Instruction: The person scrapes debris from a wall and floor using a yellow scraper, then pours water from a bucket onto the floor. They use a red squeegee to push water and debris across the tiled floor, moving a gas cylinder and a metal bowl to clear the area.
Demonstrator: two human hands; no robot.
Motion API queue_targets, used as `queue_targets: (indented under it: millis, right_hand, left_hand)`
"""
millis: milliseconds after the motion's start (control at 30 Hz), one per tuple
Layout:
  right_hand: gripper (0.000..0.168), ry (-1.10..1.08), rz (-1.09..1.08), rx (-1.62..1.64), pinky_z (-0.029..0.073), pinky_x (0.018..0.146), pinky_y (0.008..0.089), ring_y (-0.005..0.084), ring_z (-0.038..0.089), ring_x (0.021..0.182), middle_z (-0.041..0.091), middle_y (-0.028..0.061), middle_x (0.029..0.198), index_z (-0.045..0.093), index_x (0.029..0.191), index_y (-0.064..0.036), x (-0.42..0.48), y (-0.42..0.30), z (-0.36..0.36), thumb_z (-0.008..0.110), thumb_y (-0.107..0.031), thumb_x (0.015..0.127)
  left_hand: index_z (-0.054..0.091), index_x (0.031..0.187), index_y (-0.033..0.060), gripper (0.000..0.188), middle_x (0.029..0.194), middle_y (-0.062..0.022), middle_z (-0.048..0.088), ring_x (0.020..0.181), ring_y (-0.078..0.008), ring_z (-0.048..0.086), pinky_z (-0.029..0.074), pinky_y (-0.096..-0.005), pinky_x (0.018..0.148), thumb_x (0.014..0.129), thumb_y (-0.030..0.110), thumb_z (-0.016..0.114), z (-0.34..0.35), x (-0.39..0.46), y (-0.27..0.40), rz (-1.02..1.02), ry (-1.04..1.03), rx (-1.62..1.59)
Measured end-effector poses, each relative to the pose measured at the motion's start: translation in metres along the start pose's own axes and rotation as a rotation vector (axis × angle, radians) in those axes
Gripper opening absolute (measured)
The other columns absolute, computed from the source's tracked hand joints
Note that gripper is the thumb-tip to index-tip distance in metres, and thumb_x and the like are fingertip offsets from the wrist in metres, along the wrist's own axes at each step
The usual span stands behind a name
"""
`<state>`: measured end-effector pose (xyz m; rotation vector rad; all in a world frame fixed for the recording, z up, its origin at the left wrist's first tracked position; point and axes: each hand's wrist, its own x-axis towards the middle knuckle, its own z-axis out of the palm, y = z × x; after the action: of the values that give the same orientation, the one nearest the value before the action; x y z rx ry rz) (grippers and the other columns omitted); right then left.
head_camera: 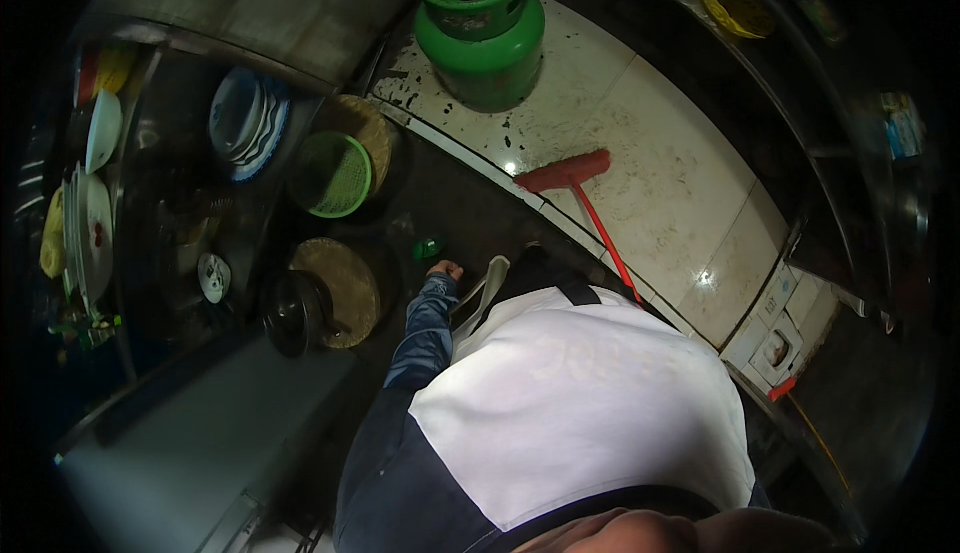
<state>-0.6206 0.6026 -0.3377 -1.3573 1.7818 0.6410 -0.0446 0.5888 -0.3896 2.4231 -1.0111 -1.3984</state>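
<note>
My left hand (446,269), in a blue denim sleeve, hangs low by my left side with its fingers curled. A small green object (428,247) lies on the dark floor just past it. A pale curved strip (491,283) runs close beside the hand; whether the fingers touch anything is too dark to tell. My right hand is out of view. Before me, a red broom (566,172) rests its head on pale tiles, and its red handle (607,241) runs back until the white apron (592,388) hides its end.
A green gas cylinder (480,50) stands on the tiled ledge (660,170). Left are a green plastic basket (334,175), a round brown top (341,290), a dark pot (292,313) and stacked plates (244,121). A yellow basket (731,5) sits at the upper right.
</note>
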Motion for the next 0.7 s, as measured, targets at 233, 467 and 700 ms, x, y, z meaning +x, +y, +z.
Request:
queue_targets:
  millis: [233, 467, 700]
  right_hand:
    - [0.043, 0.091, -0.105, -0.026, 0.039, 0.057, 0.0397, 0.0326, 0.052, 0.068, 0.053, 0.0184, 0.065, 0.056, 0.068, -0.003, 0.064, -0.096, -0.018, 0.035, -0.040, 0.075]
    - [0.043, 0.278, -0.233, 0.125, 0.039, 0.060, 0.0407, 0.0356, 0.049, 0.070, 0.051, 0.0210, 0.070, 0.054, 0.071, 0.000, 0.034, -0.141, -0.096, 0.034, -0.038, 0.075]
    - [0.041, -0.008, 0.082, 0.008, 0.039, 0.062, 0.0405, 0.0352, 0.049, 0.071, 0.051, 0.0217, 0.074, 0.050, 0.079, -0.001, -0.008, 0.099, 0.046, 0.033, -0.038, 0.076]
  left_hand:
    - [0.054, 0.081, 0.0056, 0.025, 0.076, -0.0119, 0.055, 0.072, -0.0224, 0.053, 0.042, -0.0303, 0.066, 0.064, 0.025, 0.057, 0.007, -0.045, -0.001, -0.064, -0.015, 0.164]
    - [0.054, 0.079, 0.0049, 0.024, 0.070, -0.0105, 0.056, 0.067, -0.0224, 0.054, 0.042, -0.0300, 0.062, 0.064, 0.023, 0.057, 0.008, -0.066, 0.020, 0.134, 0.077, 0.115]
    - [0.053, 0.081, 0.0038, 0.026, 0.071, -0.0088, 0.056, 0.066, -0.0168, 0.054, 0.043, -0.0278, 0.061, 0.065, 0.024, 0.059, 0.058, -0.081, 0.017, 0.158, 0.024, 0.015]
